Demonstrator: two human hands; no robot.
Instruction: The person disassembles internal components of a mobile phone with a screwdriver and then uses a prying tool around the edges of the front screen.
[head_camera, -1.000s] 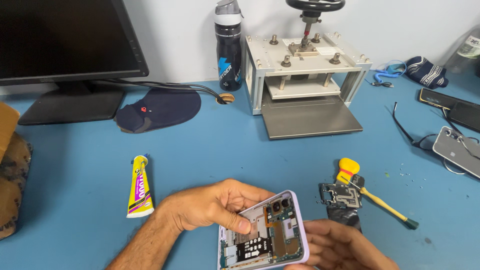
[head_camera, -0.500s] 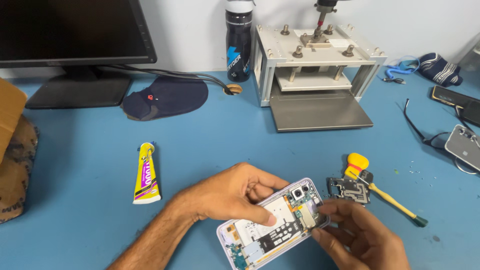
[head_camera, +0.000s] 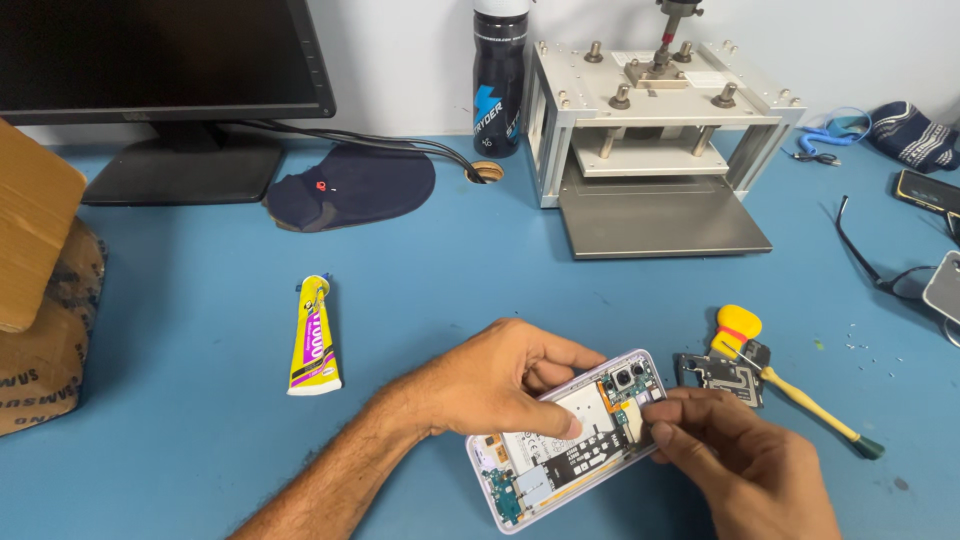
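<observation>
Blue bench (head_camera: 200, 440): our left hand (head_camera: 490, 385) still clamps the opened phone (head_camera: 570, 440), now turned flatter, right hand (head_camera: 740, 460) pinching at its board, screwdriver (head_camera: 785, 385) at three o'clock.

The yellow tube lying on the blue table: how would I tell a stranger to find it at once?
Start at the black computer monitor at the table's back left, then come toward the person, past the dark cap. The small yellow squeeze tube with purple print lies flat and alone on the blue table, left of the left hand.
</observation>
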